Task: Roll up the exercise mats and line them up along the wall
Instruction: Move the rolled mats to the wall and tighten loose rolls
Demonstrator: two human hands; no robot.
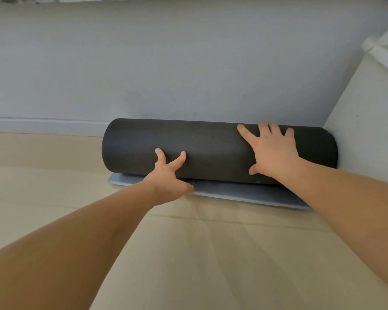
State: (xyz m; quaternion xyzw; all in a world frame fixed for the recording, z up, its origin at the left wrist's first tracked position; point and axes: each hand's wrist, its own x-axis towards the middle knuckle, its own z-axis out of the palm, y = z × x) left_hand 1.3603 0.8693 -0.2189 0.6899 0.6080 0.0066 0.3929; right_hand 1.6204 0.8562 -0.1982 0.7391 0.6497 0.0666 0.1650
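A thick black exercise mat (pixel 202 148) lies rolled into a cylinder on the floor, lengthwise against the grey wall (pixel 166 63). A flat blue-grey flap (pixel 244 192) of mat sticks out from under the roll toward me. My right hand (pixel 271 151) rests flat on top of the roll near its right end, fingers spread. My left hand (pixel 168 175) is at the roll's lower front, two fingers stretched up against the black surface while the other fingers are tucked at the flap, hidden from me.
A white baseboard (pixel 43 126) runs along the wall to the left of the roll. A pale cabinet or wall side (pixel 367 119) closes the corner at the roll's right end. Beige floor (pixel 211 253) spreads in front.
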